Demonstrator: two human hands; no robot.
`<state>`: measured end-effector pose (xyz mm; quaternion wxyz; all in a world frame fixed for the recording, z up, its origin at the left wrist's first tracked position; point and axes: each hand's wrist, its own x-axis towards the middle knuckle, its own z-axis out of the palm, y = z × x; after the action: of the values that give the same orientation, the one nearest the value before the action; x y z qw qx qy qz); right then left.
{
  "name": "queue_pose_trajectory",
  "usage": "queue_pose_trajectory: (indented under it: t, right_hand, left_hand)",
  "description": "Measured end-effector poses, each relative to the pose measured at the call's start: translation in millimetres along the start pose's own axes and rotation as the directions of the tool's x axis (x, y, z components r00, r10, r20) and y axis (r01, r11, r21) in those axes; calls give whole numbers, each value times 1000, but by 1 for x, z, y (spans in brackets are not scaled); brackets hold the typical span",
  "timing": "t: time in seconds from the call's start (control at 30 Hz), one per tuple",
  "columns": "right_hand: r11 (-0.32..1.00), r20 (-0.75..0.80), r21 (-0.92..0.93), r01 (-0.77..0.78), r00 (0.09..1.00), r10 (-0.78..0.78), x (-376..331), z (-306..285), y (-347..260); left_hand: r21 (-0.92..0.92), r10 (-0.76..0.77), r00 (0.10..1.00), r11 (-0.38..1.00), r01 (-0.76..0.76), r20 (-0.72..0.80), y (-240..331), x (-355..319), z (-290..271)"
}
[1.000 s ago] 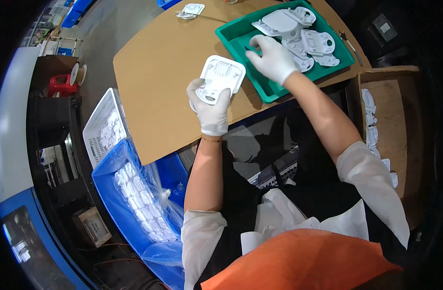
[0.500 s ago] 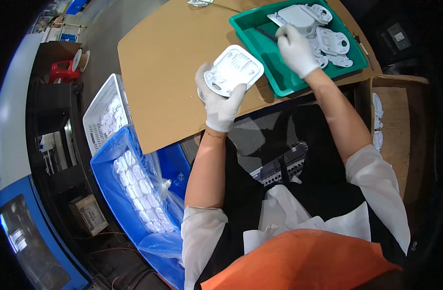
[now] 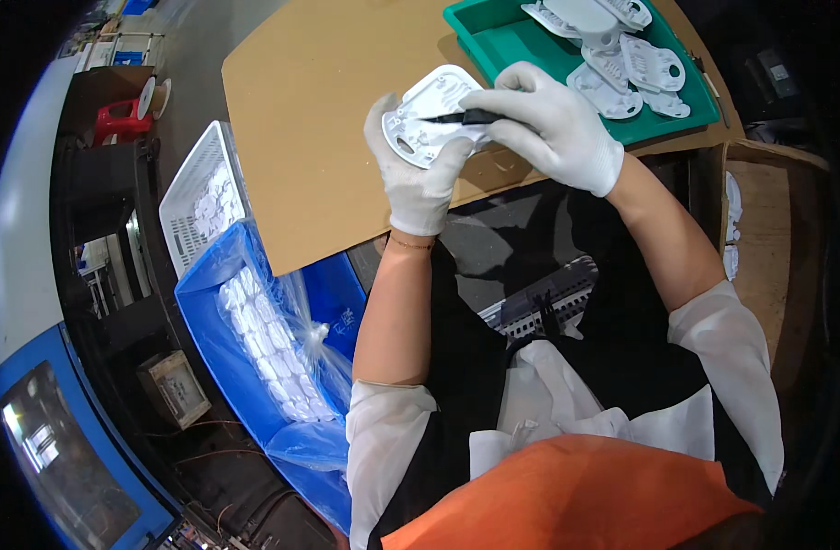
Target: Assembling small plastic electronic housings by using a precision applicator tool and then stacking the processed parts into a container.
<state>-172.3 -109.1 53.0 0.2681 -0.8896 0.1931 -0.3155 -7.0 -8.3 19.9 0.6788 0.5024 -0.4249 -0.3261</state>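
Head view, hands (image 3: 412,191) over brown tabletop (image 3: 301,119), grey floor (image 3: 192,73)

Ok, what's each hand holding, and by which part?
Left hand: white piece, by its near end with the oval hole, between fingers and thumb. Right hand: black tool, by its thicker part.

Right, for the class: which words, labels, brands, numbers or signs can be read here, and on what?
None can be quoted.
Blue bin: pale marking on its inner wall, too small and blurred to read.
Dark box at right: pale patch, possibly a label, too small to read.
White plastic part and black tool: nothing readable.
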Motion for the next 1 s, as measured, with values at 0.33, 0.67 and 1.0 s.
queue_pose_trajectory:
  t: [0.33, 0.67, 1.0]
  right_hand:
    - [988, 64, -148, -37, 997, 47, -2, 5, -3]
    - [976, 78, -206, -69, 993, 86, -4, 9, -2]
    - [951, 16, -304, -57, 998, 65, -4, 13, -8]
  left_hand:
    - [58, 34, 999, 998, -36, 34, 0, -1, 2]
    - [103, 39, 999, 994, -42, 34, -7, -1, -1]
    - [-1, -34, 999, 999, 34, -16, -6, -2, 3]
